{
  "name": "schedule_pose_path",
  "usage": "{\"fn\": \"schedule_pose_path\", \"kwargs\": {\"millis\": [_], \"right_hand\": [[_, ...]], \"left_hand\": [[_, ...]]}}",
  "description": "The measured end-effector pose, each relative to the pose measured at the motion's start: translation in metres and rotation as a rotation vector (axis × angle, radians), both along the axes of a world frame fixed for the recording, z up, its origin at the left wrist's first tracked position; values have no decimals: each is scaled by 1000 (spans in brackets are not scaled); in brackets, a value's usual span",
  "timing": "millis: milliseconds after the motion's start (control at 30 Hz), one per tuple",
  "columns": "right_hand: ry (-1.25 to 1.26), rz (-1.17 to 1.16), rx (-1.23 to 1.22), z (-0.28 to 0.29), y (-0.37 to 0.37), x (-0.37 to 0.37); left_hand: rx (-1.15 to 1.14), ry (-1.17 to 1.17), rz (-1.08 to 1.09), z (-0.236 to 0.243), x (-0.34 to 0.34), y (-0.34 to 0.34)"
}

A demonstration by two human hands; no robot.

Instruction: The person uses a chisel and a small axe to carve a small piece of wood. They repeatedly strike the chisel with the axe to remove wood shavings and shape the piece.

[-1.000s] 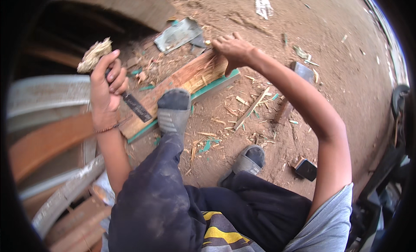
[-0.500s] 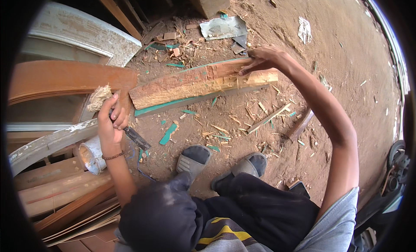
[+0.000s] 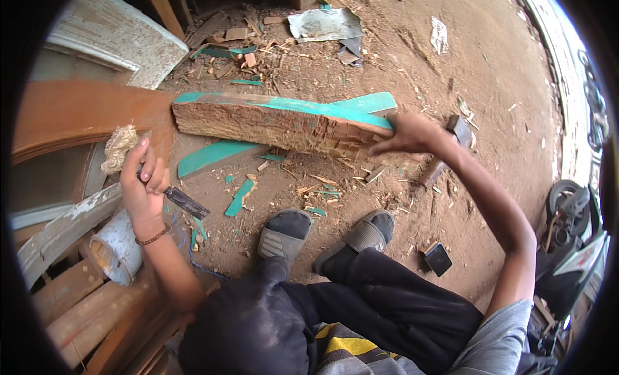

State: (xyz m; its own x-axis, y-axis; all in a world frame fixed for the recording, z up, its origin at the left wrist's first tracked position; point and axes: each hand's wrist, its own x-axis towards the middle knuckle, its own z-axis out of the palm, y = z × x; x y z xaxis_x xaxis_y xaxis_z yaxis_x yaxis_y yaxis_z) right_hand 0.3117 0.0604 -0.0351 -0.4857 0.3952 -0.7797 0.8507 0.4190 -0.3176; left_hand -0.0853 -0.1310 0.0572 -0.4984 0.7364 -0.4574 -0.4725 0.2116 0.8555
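My left hand (image 3: 147, 188) is closed round a dark chisel (image 3: 187, 202) with a frayed pale top to its handle (image 3: 118, 150). My right hand (image 3: 409, 136) grips the right end of a long timber (image 3: 271, 127), which is tilted with a teal painted strip uppermost and a rough, splintered face toward me. Under it lies a teal board (image 3: 206, 162) at a slant, both ends showing. Just beyond my right hand, partly behind my arm, a hammer (image 3: 459, 131) with a squared metal head lies on the dirt.
Door panels (image 3: 97, 104), planks (image 3: 68, 291) and a white cylindrical container (image 3: 116, 249) crowd the left. Wood chips and a torn sheet (image 3: 322, 23) lie on the dirt (image 3: 490, 98). My sandalled feet (image 3: 280, 239) are below the timber. A small dark block (image 3: 437, 259) and a motorbike (image 3: 567, 233) are right.
My left foot has come down off the timber. The timber has swung level and turned over toward me, uncovering the slanted board beneath. My right hand has moved right and down with it.
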Motion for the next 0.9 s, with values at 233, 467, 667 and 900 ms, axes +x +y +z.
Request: {"fn": "schedule_pose_path", "kwargs": {"millis": [233, 467, 667, 900], "right_hand": [[46, -199, 286, -23, -81, 17], [129, -504, 47, -31, -141, 6], [263, -809, -577, -10, -211, -20], [342, -972, -645, 17, -255, -42]], "left_hand": [[37, -93, -126, -17, -4, 16], [-49, -145, -224, -37, -6, 23], [-369, 95, -342, -52, -2, 12], [-404, 24, -473, -86, 26, -30]]}}
